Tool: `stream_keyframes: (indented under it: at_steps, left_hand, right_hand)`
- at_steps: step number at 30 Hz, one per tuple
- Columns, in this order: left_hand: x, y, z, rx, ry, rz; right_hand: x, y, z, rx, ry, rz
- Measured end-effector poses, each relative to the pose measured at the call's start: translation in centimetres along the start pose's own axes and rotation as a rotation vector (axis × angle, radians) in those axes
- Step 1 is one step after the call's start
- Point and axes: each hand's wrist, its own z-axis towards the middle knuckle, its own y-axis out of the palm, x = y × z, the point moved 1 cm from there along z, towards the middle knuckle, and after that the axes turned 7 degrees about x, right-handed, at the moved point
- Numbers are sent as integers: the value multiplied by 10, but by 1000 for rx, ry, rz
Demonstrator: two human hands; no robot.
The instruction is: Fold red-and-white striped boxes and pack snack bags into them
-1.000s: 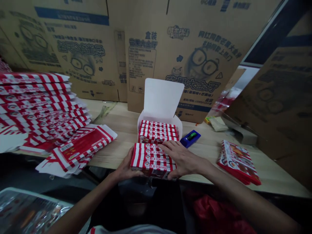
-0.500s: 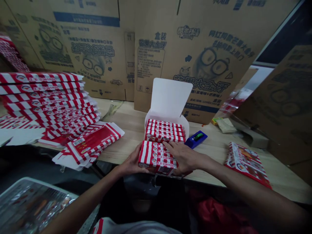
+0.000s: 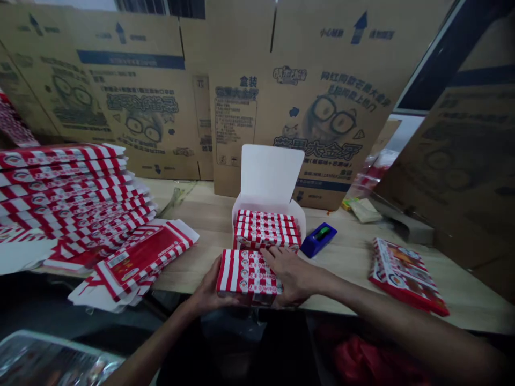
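Observation:
Both hands clasp a bundle of red-and-white striped small packs (image 3: 246,271) at the near edge of the wooden table (image 3: 354,257). My left hand (image 3: 207,292) grips the bundle's left end from below. My right hand (image 3: 292,273) lies over its right end with the fingers curled on top. Just behind the bundle stands an open white box (image 3: 270,177) with its lid up, and a row of the same striped packs (image 3: 266,229) fills it.
A tall stack of flat striped cartons (image 3: 68,187) sits at the left, with loose flattened ones (image 3: 139,257) in front. A blue tape dispenser (image 3: 318,239) lies right of the box. A flat red pack (image 3: 406,273) lies at the right. Large brown shipping cartons (image 3: 314,96) wall the back.
The bundle in my hands has been squeezed shorter, from a wide row into a more compact block, and both hands stay on it. The view has tilted slightly.

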Motion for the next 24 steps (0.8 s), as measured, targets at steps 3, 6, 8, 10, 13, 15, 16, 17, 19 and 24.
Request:
stream_keyframes:
  at_steps: [3, 6, 8, 10, 13, 15, 16, 17, 19, 24]
  left_hand:
    - [3, -2, 3, 5, 26, 68]
    - [2, -4, 4, 10, 45, 119]
    - [0, -4, 4, 10, 50, 135]
    - [-1, -4, 3, 2, 46, 133]
    - [0, -4, 2, -3, 54, 122]
    - [2, -3, 2, 7, 65, 115]
    - [2, -3, 2, 13, 62, 111]
    - [3, -3, 2, 17, 52, 103]
    - [3, -3, 1, 20, 24, 86]
    - [1, 1, 2, 32, 12, 78]
  right_hand:
    - [0, -2, 2, -7, -13, -33]
    - [2, -3, 2, -11, -57, -41]
    - [2, -3, 2, -21, -68, -51]
    - [0, -3, 1, -26, -56, -63]
    - [-5, 0, 1, 0, -11, -95]
    - [-9, 5, 1, 43, 9, -124]
    - [-10, 7, 1, 65, 13, -136]
    - [-11, 9, 1, 81, 18, -145]
    - [-12, 12, 0, 90, 30, -147]
    - [-7, 16, -1, 123, 22, -81]
